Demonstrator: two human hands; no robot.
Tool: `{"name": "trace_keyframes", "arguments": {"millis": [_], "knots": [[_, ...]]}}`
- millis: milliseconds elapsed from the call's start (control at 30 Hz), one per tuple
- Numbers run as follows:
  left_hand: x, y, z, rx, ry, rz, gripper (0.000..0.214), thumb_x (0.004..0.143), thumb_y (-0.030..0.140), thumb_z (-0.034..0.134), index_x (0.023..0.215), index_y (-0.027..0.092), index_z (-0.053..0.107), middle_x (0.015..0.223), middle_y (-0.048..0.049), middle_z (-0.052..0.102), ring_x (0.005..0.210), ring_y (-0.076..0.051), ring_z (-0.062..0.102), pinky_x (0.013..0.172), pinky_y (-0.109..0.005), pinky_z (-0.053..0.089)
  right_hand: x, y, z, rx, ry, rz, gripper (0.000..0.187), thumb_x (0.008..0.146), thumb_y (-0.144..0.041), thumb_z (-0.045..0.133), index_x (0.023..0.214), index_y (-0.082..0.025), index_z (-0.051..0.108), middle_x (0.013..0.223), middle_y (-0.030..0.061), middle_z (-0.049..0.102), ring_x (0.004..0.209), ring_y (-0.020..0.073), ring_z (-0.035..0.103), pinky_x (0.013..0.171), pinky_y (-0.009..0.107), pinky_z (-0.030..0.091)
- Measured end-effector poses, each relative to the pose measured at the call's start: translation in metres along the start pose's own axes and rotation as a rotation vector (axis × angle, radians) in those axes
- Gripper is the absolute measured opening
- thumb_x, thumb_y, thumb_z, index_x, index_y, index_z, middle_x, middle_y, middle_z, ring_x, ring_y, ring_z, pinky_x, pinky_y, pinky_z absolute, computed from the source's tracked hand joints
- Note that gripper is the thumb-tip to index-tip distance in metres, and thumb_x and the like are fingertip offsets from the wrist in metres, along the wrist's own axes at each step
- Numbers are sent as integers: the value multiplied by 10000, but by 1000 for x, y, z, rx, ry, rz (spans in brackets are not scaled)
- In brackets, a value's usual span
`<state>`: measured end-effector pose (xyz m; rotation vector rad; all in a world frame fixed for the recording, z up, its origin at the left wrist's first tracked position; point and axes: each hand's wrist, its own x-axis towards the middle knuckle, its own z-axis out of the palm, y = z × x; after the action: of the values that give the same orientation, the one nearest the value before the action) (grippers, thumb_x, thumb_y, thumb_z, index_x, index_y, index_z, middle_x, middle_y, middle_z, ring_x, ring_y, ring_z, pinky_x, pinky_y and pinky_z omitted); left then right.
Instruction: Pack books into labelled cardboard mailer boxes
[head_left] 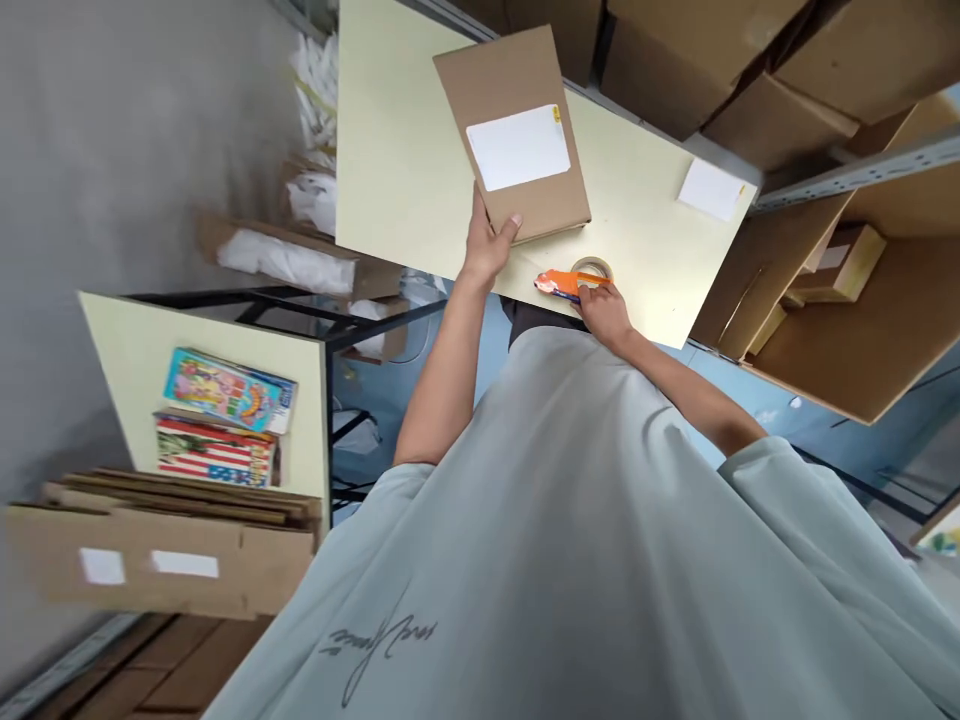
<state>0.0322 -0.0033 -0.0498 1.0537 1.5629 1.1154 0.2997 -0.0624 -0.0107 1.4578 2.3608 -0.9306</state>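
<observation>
A flat brown cardboard package (516,90) with a white label (517,147) lies on the pale yellow table (397,150). My left hand (487,240) grips its near edge, thumb on top. My right hand (604,312) is closed on an orange tape dispenser (564,284) with a roll of tape (594,268), resting on the table near its front edge, just right of the package.
A loose white label (709,189) lies at the table's right end. Cardboard boxes (810,90) fill shelves behind and to the right. At left, a second table (135,350) carries colourful boxes (225,390) and flattened cartons (165,560). White bags (285,262) sit below.
</observation>
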Motion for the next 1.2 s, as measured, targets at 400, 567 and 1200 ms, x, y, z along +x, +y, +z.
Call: {"name": "trace_keyframes", "arguments": {"millis": [400,567,1200], "knots": [[1,-29,1,-27,-1,-109,1072,785,852,923,1640,315,561,1686,-147,639,1624,-335,583,1420,-497,410,-81,95,-44,-290,-77,180,418,1183,-350,491,1358,-36,704,1192,296,848,1156,397,741,1084,491,537],[-1,-16,1,-15,-30,-133,1021,851,777,914,1681,323,529,1695,-147,629,1636,-320,581,1407,-502,433,-61,155,-74,-383,78,217,492,1227,-403,360,1306,-58,703,1143,274,846,1079,355,788,1105,489,552],[16,28,-73,148,-452,-265,1110,727,690,967,1640,238,525,1709,-225,610,1615,-388,589,1307,-640,521,72,75,-55,-469,184,-65,474,1035,2,338,1310,36,722,1084,222,861,1073,291,826,1170,475,565]]}}
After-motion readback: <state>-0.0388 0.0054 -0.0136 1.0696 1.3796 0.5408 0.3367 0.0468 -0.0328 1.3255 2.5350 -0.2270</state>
